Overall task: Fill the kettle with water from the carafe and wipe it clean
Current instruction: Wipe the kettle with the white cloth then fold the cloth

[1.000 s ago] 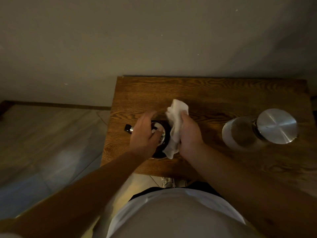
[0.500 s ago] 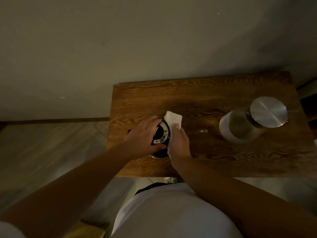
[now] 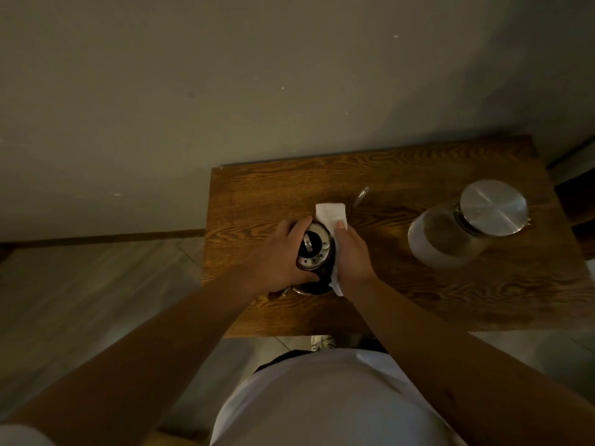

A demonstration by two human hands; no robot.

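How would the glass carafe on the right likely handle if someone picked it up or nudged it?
The carafe is probably heavy for its size: it looks partly full beneath a metal lid. The smooth glass wall could be slippery and fragile. Its wide base on the table should resist tipping.

The table point(image 3: 402, 284) is showing a warm dark brown with a strong wavy grain of lighter, orange-brown streaks running along its top. On it, the kettle point(image 3: 314, 249) is looking black around a shiny silver lid ringed with small dark dots. Touching the kettle's right side, the cloth point(image 3: 331, 214) is glowing plain white. Well to the right of the kettle, the carafe point(image 3: 450, 239) is showing clear glass, frosted whitish at its base, under a brushed silver cap. Behind the table the wall point(image 3: 225, 91) is reading dull greyish beige, flecked with tiny pale specks. Left of the table, the floor point(image 3: 96, 284) is showing grey, wood-like planks.
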